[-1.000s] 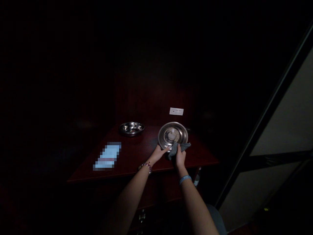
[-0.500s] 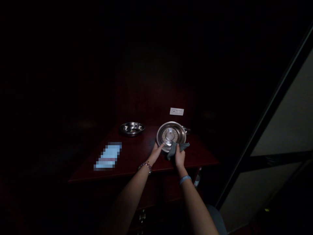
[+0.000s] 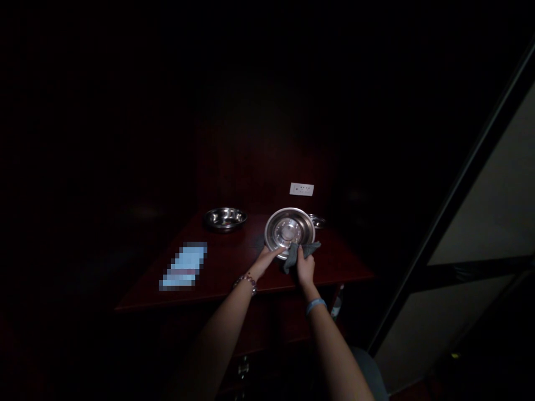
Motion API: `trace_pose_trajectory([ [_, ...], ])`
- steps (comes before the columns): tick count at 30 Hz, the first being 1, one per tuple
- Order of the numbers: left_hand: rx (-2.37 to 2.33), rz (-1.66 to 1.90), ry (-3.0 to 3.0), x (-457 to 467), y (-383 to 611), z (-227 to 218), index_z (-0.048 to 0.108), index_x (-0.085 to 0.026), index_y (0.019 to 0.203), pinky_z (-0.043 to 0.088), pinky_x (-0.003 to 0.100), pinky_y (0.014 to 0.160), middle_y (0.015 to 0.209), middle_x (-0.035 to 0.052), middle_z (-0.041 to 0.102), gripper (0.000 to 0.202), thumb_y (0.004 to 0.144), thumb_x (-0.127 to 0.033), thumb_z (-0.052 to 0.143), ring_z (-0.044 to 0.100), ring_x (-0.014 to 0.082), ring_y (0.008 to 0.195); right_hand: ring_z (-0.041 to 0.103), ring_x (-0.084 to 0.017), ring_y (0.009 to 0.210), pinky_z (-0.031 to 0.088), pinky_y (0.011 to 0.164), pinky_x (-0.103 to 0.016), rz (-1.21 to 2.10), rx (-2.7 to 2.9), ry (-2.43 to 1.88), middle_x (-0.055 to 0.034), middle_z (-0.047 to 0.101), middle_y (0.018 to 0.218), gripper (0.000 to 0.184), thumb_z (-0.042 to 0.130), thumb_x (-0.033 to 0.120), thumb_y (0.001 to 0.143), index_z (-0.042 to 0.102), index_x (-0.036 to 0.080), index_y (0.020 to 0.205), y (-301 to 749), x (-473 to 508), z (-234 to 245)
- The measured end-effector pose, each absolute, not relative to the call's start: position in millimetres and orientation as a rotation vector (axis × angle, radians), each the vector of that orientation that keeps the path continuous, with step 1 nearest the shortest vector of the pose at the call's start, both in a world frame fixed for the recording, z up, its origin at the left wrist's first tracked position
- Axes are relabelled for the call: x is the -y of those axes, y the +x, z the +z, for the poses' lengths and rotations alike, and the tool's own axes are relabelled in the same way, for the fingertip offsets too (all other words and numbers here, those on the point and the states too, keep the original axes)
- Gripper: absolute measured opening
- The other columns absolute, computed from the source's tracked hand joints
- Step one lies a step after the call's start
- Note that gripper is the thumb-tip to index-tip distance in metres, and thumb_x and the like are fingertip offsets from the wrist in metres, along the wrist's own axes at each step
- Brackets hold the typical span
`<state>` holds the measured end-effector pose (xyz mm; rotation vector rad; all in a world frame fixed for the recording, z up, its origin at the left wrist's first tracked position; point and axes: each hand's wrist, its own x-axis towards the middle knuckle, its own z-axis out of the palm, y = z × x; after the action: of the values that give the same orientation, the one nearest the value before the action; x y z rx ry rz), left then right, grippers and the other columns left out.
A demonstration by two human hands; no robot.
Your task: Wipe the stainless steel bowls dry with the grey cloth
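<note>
A shiny metal bowl [image 3: 289, 229] is held up over the front part of the table, tilted so that its inside faces me. My left hand [image 3: 264, 263] grips its lower left rim, thumb on the inner side and the other fingers hidden beneath. At the lower right rim, my right hand [image 3: 305, 268] is closed on a grey-green cloth [image 3: 291, 258], its thumb pressing the cloth against the bowl. One loose corner of the cloth sticks out to the right.
A second metal bowl [image 3: 225, 219] stands at the table's back left. Another metal dish [image 3: 318, 221] shows partly behind the held bowl. A blurred, pale blue rectangle [image 3: 184, 266] lies on the dark red table [image 3: 225, 278]. A white socket [image 3: 301, 189] is on the wall; a bottle [image 3: 336, 305] stands below right.
The held bowl and both hands have shifted slightly to the left, uncovering more of the dish behind. My left thumb reaches a little further along the rim. Both grips stay closed.
</note>
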<state>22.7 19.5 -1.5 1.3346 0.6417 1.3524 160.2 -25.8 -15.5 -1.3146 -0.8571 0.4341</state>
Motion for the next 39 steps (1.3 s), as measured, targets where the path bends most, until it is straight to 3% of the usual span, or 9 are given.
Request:
trace_pose_trajectory([
  [5, -0.64, 1.267, 1.21, -26, 16, -2, 0.069, -0.017, 0.11, 0.035, 0.047, 0.114, 0.115, 0.011, 0.075, 0.044, 0.07, -0.036, 0.077, 0.058, 0.0325, 0.127, 0.075, -0.03, 0.096, 0.054, 0.085, -0.033, 0.452, 0.861, -1.298, -0.0179, 0.079, 0.095, 0.045, 0.059, 0.054, 0.086, 0.077, 0.012, 0.09, 161, 25, -17],
  [9, -0.676, 1.244, 1.074, -30, 14, -1, 0.069, -0.021, 0.093, 0.038, 0.043, 0.113, 0.108, 0.0075, 0.075, 0.025, 0.071, -0.033, 0.069, 0.061, 0.0283, 0.119, 0.075, -0.031, 0.096, 0.054, 0.085, -0.034, 0.441, 0.865, -1.298, -0.0178, 0.079, 0.095, 0.045, 0.059, 0.054, 0.086, 0.076, 0.012, 0.089, 161, 25, -17],
  [13, -0.669, 1.226, 1.05, -32, 15, -2, 0.067, -0.021, 0.088, 0.04, 0.042, 0.11, 0.101, 0.0077, 0.074, 0.019, 0.073, -0.031, 0.064, 0.064, 0.0267, 0.11, 0.075, -0.031, 0.095, 0.054, 0.084, -0.033, 0.455, 0.855, -1.289, -0.0175, 0.079, 0.094, 0.042, 0.062, 0.053, 0.086, 0.076, 0.013, 0.087, 160, 25, -17],
  [20, -0.628, 1.241, 1.063, -34, 16, -4, 0.065, -0.019, 0.087, 0.044, 0.041, 0.102, 0.098, 0.0078, 0.075, 0.027, 0.07, -0.04, 0.063, 0.065, 0.0261, 0.102, 0.075, -0.031, 0.093, 0.055, 0.083, -0.034, 0.457, 0.867, -1.309, -0.0185, 0.079, 0.097, 0.042, 0.06, 0.053, 0.087, 0.076, 0.013, 0.086, 161, 23, -18],
  [28, -0.643, 1.246, 1.055, -35, 16, -2, 0.061, -0.021, 0.07, 0.046, 0.038, 0.093, 0.078, 0.0049, 0.074, 0.023, 0.069, -0.044, 0.058, 0.066, 0.0252, 0.09, 0.075, -0.03, 0.094, 0.055, 0.083, -0.034, 0.439, 0.865, -1.306, -0.018, 0.079, 0.095, 0.044, 0.061, 0.054, 0.086, 0.077, 0.013, 0.087, 161, 24, -18],
  [39, -0.659, 1.24, 1.086, -42, 18, -8, 0.064, -0.019, 0.08, 0.044, 0.039, 0.098, 0.086, 0.0055, 0.075, 0.03, 0.07, -0.048, 0.062, 0.065, 0.0252, 0.093, 0.075, -0.03, 0.094, 0.054, 0.083, -0.033, 0.454, 0.849, -1.299, -0.0176, 0.079, 0.095, 0.05, 0.06, 0.058, 0.084, 0.077, 0.012, 0.092, 160, 21, -20],
])
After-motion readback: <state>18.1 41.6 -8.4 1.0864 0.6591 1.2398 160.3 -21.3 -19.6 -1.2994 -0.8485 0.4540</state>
